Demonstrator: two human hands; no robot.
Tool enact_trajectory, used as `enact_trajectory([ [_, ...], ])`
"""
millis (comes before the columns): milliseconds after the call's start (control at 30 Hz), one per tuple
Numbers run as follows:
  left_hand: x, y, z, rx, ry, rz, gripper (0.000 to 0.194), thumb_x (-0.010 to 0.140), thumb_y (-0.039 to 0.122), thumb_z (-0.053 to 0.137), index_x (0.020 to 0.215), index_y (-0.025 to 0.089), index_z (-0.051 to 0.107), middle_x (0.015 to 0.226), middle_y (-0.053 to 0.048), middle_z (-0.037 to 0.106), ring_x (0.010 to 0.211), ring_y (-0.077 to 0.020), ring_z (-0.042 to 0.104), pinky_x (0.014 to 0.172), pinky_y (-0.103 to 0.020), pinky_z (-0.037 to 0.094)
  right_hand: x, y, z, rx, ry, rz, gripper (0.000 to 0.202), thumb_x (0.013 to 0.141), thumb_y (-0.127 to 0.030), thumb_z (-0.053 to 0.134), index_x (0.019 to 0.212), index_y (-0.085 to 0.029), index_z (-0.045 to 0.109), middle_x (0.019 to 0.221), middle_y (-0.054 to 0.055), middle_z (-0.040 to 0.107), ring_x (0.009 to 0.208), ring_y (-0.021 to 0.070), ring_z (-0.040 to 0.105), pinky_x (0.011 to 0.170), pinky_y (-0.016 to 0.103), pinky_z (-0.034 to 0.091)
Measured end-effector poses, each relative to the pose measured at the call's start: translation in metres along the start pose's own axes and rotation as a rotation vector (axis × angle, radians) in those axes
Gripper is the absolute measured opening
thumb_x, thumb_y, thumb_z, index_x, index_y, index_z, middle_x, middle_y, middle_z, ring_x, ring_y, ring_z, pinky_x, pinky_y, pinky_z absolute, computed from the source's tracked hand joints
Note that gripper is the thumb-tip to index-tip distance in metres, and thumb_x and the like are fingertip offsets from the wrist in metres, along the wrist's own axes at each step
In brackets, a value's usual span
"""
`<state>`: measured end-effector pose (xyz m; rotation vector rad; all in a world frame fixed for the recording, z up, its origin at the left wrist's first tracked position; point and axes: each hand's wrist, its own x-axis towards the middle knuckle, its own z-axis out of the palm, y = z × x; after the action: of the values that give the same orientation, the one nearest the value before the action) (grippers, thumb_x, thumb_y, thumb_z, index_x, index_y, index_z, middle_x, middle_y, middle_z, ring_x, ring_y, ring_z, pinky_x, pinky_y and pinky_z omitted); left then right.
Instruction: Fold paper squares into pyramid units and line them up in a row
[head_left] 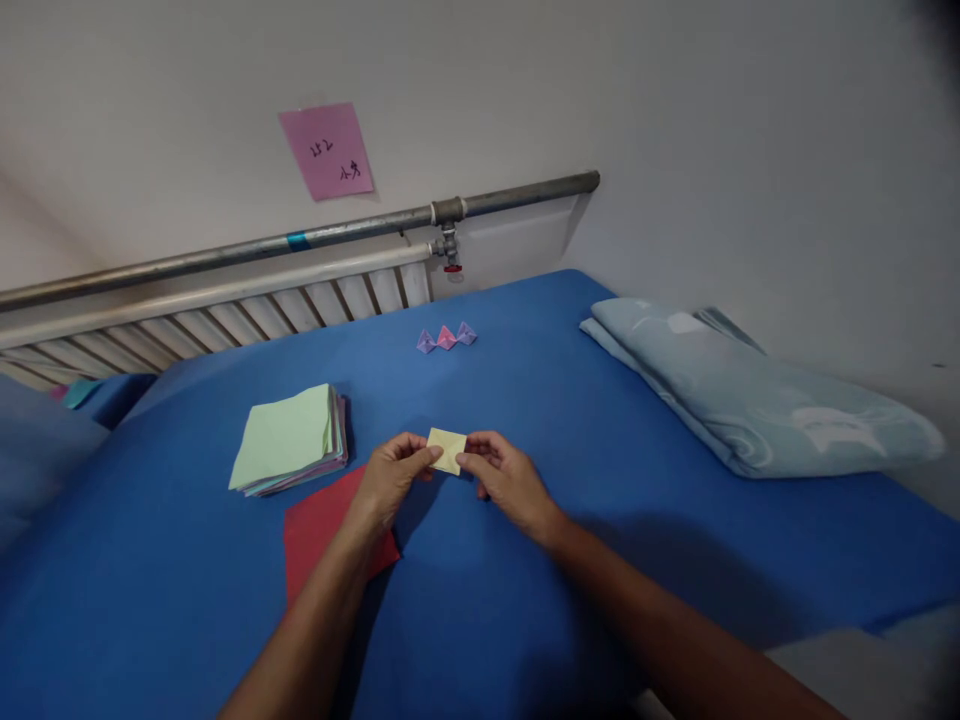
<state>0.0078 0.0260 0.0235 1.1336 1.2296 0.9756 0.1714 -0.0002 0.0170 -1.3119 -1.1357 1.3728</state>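
Note:
A small square of folded yellow paper (pixel 448 447) is held between both hands above the blue bed sheet. My left hand (pixel 391 473) pinches its left edge, thumb on top. My right hand (pixel 510 480) grips the right edge the same way, fingers curled behind. Partly under my left forearm lies a red paper sheet (pixel 319 528). To the left is a stack of coloured paper (pixel 283 440) with a pale green sheet on top. Beyond my hands, a row of folded paper shapes (pixel 446 338), two purple and one pink, rests on the sheet.
The blue sheet (pixel 525 370) covers the bed. A folded light-blue blanket (pixel 750 400) lies at the right by the wall. Behind the bed run a white radiator (pixel 330 300) and a metal pipe (pixel 517 197) with a red-handled valve (pixel 452 267). A pink note (pixel 328 150) hangs above.

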Motion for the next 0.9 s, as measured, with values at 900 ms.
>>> enact_trajectory([
  [900, 0.0, -0.008, -0.004, -0.267, -0.162, -0.181, 0.035, 0.053, 0.032, 0.087, 0.065, 0.014, 0.06, 0.067, 0.0, 0.066, 0.059, -0.0094, 0.06, 0.056, -0.021, 0.051, 0.007, -0.003, 0.004, -0.095, -0.132, 0.18, 0.011, 0.079, -0.013, 0.055, 0.069, -0.018, 0.057, 0.048, -0.008, 0.052, 0.037, 0.0044, 0.043, 0.038, 0.017, 0.033],
])
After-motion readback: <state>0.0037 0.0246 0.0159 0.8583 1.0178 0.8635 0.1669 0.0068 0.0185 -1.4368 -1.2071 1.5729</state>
